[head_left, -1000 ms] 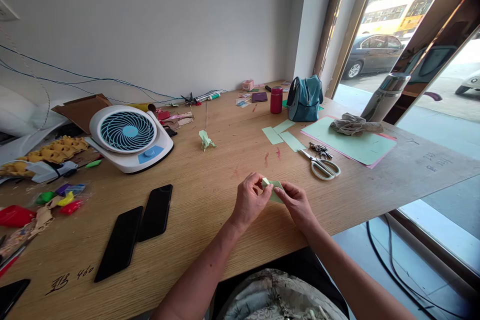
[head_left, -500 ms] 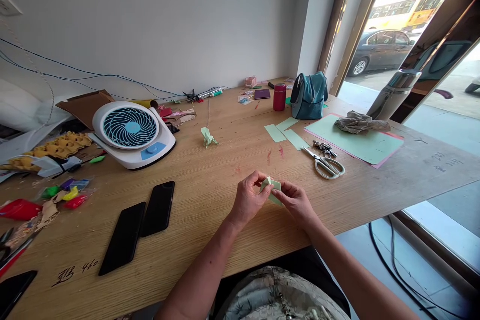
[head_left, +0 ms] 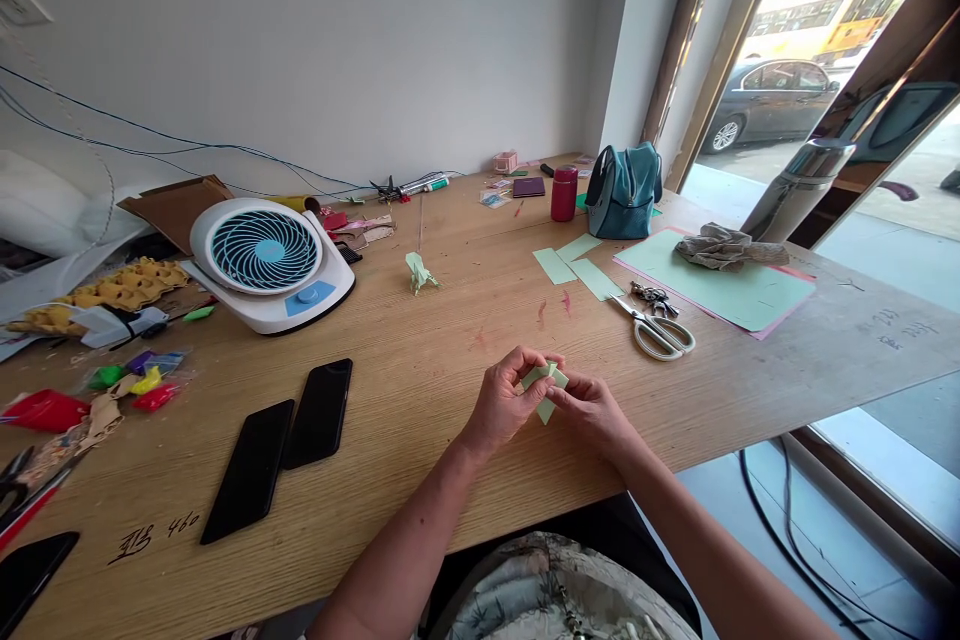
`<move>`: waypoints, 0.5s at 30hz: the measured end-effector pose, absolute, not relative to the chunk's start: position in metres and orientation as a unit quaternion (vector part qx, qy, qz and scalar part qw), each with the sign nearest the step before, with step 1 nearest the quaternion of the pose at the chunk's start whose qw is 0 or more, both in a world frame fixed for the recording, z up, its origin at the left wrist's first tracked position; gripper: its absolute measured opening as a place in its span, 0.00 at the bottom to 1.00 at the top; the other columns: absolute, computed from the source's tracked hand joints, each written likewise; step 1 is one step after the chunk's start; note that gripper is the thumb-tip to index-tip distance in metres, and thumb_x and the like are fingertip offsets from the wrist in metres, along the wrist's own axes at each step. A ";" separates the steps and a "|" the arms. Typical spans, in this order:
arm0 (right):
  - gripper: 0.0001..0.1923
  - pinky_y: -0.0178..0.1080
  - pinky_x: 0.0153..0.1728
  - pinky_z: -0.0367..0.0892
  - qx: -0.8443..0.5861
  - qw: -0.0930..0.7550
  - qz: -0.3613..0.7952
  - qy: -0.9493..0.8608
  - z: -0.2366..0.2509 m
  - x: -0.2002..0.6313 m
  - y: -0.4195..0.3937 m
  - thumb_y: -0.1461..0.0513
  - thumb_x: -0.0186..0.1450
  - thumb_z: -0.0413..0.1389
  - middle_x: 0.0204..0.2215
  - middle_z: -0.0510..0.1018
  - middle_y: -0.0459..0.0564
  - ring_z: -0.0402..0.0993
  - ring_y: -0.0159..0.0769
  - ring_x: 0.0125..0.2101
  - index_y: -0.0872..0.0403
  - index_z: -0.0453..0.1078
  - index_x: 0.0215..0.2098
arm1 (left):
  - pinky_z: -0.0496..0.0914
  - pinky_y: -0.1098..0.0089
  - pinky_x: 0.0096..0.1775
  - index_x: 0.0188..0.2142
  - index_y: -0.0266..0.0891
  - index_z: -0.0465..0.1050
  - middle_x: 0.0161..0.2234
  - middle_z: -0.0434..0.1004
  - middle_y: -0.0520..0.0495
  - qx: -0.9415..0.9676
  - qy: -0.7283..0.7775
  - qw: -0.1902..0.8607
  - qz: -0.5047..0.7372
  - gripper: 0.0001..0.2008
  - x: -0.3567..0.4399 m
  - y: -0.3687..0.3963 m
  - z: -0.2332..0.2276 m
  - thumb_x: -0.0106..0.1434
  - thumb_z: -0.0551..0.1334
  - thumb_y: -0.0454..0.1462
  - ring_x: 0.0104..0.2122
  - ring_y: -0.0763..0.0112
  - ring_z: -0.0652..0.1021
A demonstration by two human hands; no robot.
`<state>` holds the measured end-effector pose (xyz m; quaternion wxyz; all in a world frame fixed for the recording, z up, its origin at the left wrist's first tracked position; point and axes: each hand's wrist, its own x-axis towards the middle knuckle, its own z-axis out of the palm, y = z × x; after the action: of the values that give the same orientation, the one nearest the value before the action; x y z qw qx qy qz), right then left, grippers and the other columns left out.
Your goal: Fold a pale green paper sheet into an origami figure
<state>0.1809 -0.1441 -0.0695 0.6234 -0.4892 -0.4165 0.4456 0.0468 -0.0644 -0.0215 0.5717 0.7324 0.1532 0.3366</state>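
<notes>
Between both hands, above the table's near edge, is a small folded piece of pale green paper [head_left: 546, 408]. My left hand [head_left: 507, 396] pinches its left side between thumb and fingers. The thumb and fingers of my right hand [head_left: 592, 408] close on the right side, and the two thumbs nearly meet. Part of the paper is hidden behind the fingers. Beyond the hands lie several pale green paper strips [head_left: 553, 267] and scissors [head_left: 660, 332] with white handles. A crumpled folded green paper piece [head_left: 418, 273] stands farther back on the left.
Two black phones [head_left: 249, 470] lie left of my arms. A white fan [head_left: 266, 265] stands behind them. Keys [head_left: 654, 298] rest beside the scissors. Larger green sheets [head_left: 720, 280] bear a crumpled grey cloth or paper [head_left: 727, 247]. A teal bag [head_left: 624, 192] and red flask [head_left: 564, 193] stand behind.
The folded paper has turned in my hands, and a pointed end now hangs below the fingers. Both hands stay close together. The whole view has shifted slightly.
</notes>
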 end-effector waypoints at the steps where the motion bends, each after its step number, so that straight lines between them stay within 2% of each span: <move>1: 0.20 0.35 0.29 0.59 -0.489 0.624 0.445 -0.416 -0.070 0.181 -0.144 0.47 0.58 0.64 0.23 0.71 0.44 0.62 0.31 0.25 0.57 0.77 0.28 | 0.71 0.67 0.49 0.35 0.38 0.66 0.47 0.79 0.41 0.724 0.151 0.583 0.337 0.04 0.047 -0.065 -0.022 0.64 0.62 0.34 0.48 0.65 0.78; 5: 0.20 0.34 0.28 0.59 -0.491 0.632 0.437 -0.410 -0.072 0.180 -0.143 0.47 0.56 0.65 0.22 0.71 0.44 0.61 0.30 0.25 0.56 0.77 0.28 | 0.71 0.64 0.51 0.39 0.39 0.65 0.48 0.79 0.40 0.697 0.153 0.608 0.349 0.07 0.048 -0.066 -0.024 0.64 0.63 0.34 0.51 0.63 0.77; 9: 0.20 0.35 0.29 0.61 -0.499 0.653 0.403 -0.403 -0.072 0.179 -0.144 0.47 0.54 0.67 0.24 0.74 0.45 0.65 0.32 0.26 0.56 0.79 0.31 | 0.69 0.65 0.52 0.48 0.40 0.68 0.47 0.79 0.42 0.728 0.186 0.552 0.361 0.15 0.048 -0.062 -0.030 0.62 0.65 0.35 0.48 0.64 0.77; 12: 0.18 0.36 0.33 0.64 -0.502 0.660 0.369 -0.420 -0.072 0.180 -0.145 0.48 0.56 0.66 0.26 0.77 0.47 0.69 0.35 0.29 0.54 0.80 0.34 | 0.70 0.68 0.47 0.41 0.38 0.74 0.39 0.79 0.45 0.764 0.201 0.495 0.362 0.09 0.048 -0.059 -0.034 0.61 0.67 0.37 0.41 0.67 0.77; 15: 0.15 0.37 0.37 0.66 -0.506 0.649 0.343 -0.453 -0.075 0.181 -0.146 0.50 0.59 0.64 0.29 0.79 0.47 0.72 0.38 0.32 0.53 0.81 0.37 | 0.70 0.70 0.41 0.36 0.38 0.76 0.35 0.76 0.46 0.778 0.195 0.470 0.369 0.07 0.048 -0.058 -0.035 0.61 0.67 0.39 0.36 0.68 0.75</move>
<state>0.1809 -0.1459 -0.0751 0.6487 -0.5059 -0.4531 0.3434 0.0476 -0.0578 -0.0353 0.4699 0.7776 0.1953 0.3694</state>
